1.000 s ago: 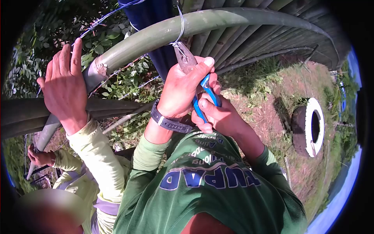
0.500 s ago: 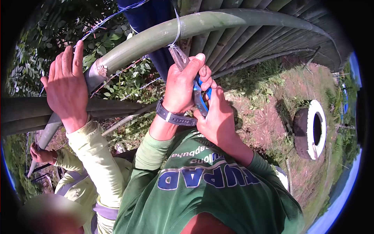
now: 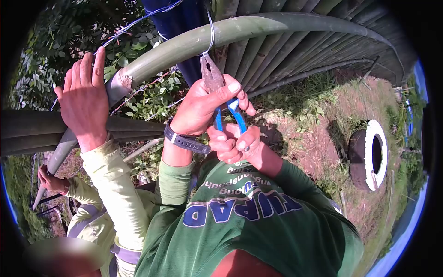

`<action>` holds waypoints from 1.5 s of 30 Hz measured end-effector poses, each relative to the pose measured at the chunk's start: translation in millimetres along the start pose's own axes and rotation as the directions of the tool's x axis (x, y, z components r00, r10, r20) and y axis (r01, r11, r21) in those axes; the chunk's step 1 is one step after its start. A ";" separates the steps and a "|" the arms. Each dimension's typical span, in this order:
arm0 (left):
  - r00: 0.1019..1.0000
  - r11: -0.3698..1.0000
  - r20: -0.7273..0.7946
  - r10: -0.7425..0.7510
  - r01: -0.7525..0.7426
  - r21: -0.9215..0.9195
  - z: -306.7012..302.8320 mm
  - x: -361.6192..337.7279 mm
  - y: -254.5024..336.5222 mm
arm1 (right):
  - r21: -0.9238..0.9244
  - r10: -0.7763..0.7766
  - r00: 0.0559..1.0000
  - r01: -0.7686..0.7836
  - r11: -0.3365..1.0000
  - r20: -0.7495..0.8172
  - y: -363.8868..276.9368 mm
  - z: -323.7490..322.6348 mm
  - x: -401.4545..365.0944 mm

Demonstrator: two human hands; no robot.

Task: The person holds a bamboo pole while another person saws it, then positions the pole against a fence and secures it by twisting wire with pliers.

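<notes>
A pair of pliers (image 3: 211, 74) with worn metal jaws and blue handles points up at a thin wire (image 3: 212, 34). The wire loops over a green bamboo pole (image 3: 184, 45), and its lower end meets the jaw tips. My left hand (image 3: 196, 108), with a dark watch on its wrist, is closed around the pliers just below the jaws, its thumb across them. Lower down, my right hand (image 3: 237, 144) has its fingers curled round the ends of the spread handles. A small dark tip shows between its fingers; I cannot make out what it is.
A co-worker's open hand (image 3: 85, 99) rests against the pole at left, and their other hand (image 3: 50, 180) grips a lower pole. Behind the wire stands a blue post (image 3: 184, 18). Bamboo slats (image 3: 277, 46) spread at upper right. A white-painted tire (image 3: 379, 134) stands on the ground.
The pliers have turned more upright and their handles are spread apart. My left hand has shifted left and down; my right hand has moved down to the handle ends.
</notes>
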State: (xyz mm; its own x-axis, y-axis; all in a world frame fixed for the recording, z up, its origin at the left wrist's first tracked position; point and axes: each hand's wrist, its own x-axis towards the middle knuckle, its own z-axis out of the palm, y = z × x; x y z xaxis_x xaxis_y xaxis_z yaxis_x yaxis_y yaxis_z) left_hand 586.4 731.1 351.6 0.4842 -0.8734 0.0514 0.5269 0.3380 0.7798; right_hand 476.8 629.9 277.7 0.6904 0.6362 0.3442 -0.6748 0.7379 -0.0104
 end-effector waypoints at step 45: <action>0.995 0.968 -0.096 0.040 -0.014 0.252 -4.2 -3.6 22.6 | -0.713 -0.574 0.771 0.238 0.660 -0.274 13.5 43.0 12.7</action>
State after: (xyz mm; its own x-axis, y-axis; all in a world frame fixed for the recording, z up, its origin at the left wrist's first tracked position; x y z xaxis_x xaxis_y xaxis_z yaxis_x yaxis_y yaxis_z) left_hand 599.5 743.3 366.4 0.5694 -0.8218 0.0222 0.3268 0.2511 0.9111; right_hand 465.3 638.3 322.3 0.9916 0.1285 0.0147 -0.0947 0.7988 -0.5940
